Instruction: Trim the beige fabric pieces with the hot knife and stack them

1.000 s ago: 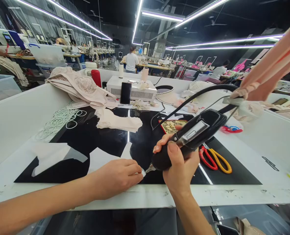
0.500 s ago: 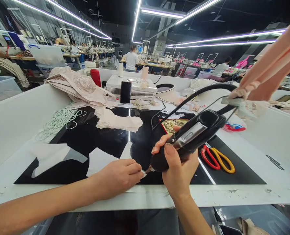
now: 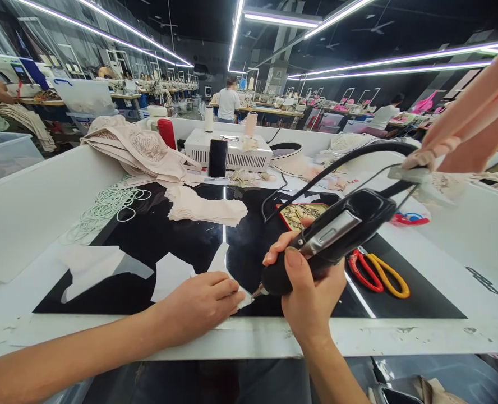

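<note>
Black and silver, the corded handheld tool (image 3: 331, 238) sits in the closed grip of the right hand (image 3: 312, 286), slanting down to the left over the glossy black board (image 3: 181, 238) — its metal tip (image 3: 261, 290) at the edge of a small white fabric piece (image 3: 244, 298). The left hand (image 3: 207, 303) presses that piece to the board near the front edge, fingers bunched narrow. To the tool's right lie scissors (image 3: 379, 273) with one red and one yellow handle; a tray of small parts (image 3: 301, 215) sits just behind the tool.
</note>
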Motion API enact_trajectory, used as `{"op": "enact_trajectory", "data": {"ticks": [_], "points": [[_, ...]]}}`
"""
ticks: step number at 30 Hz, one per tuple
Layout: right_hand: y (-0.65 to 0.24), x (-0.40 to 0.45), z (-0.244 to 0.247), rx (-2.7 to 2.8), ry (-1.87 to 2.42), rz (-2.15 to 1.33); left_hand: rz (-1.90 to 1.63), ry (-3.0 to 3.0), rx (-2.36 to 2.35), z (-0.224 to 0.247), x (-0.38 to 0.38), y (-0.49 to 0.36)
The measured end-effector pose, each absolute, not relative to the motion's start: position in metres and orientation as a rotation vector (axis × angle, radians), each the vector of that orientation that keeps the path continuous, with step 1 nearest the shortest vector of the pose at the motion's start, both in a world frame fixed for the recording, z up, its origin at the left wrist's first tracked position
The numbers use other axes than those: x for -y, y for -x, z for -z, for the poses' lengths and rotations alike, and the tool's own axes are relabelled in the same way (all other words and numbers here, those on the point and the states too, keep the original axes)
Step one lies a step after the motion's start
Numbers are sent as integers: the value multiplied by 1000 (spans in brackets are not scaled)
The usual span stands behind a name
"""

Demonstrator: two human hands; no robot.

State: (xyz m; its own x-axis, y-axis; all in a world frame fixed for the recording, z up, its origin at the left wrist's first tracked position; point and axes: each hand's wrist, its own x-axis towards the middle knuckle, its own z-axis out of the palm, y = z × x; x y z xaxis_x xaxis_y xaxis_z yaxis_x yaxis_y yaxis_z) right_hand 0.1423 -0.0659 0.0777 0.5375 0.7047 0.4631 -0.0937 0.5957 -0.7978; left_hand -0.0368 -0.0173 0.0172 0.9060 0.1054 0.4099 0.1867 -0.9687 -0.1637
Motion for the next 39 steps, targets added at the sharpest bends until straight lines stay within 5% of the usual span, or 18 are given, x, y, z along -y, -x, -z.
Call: {"op": "enact_trajectory", "data": {"ticks": [39], "points": [[-130,48,-79,846,788,-586,729,3057,577,-21,30,46]]}}
